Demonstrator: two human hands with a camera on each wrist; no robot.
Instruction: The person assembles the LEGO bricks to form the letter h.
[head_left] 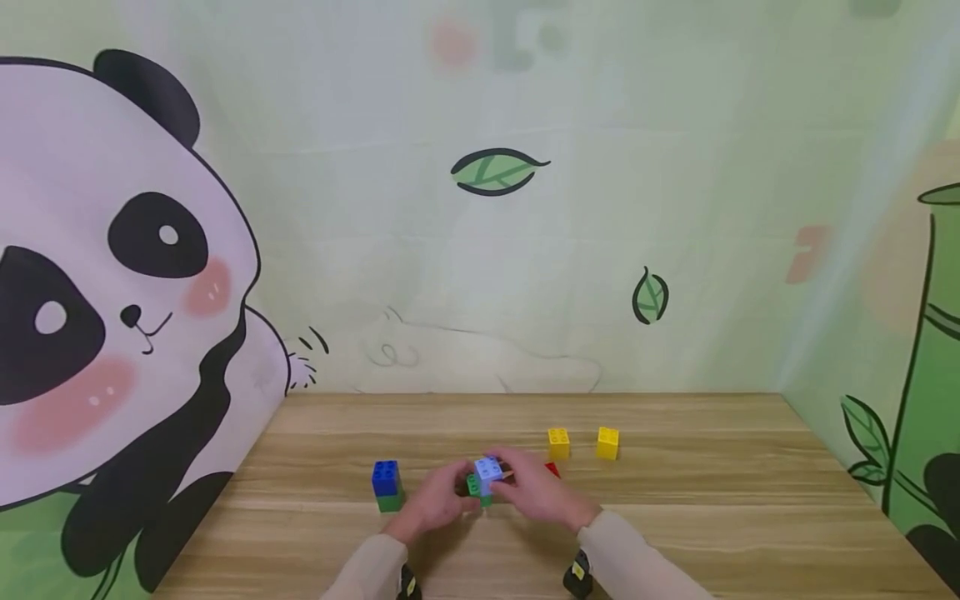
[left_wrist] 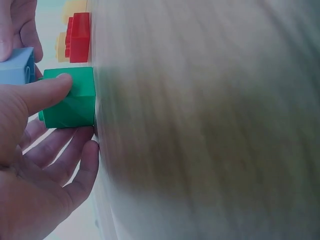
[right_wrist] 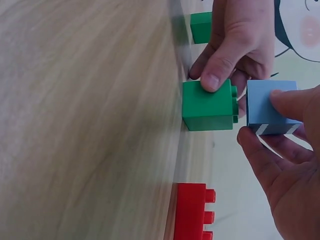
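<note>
My left hand [head_left: 437, 497] grips a green brick [left_wrist: 75, 107] on the wooden table, thumb against one side and fingers behind it. My right hand [head_left: 538, 490] pinches a light blue brick [right_wrist: 267, 95] between thumb and fingers. In the right wrist view, the light blue brick hangs just over the green brick's studs, with a narrow gap between the two. From the head view, the hands partly cover the green brick.
Left of my hands stands a dark blue brick [head_left: 386, 477] stacked on a green one [head_left: 389, 503]. A red brick [right_wrist: 190, 212] lies beside my right hand, mostly hidden from the head. Farther back are two yellow bricks, one left [head_left: 558, 442] and one right [head_left: 608, 443].
</note>
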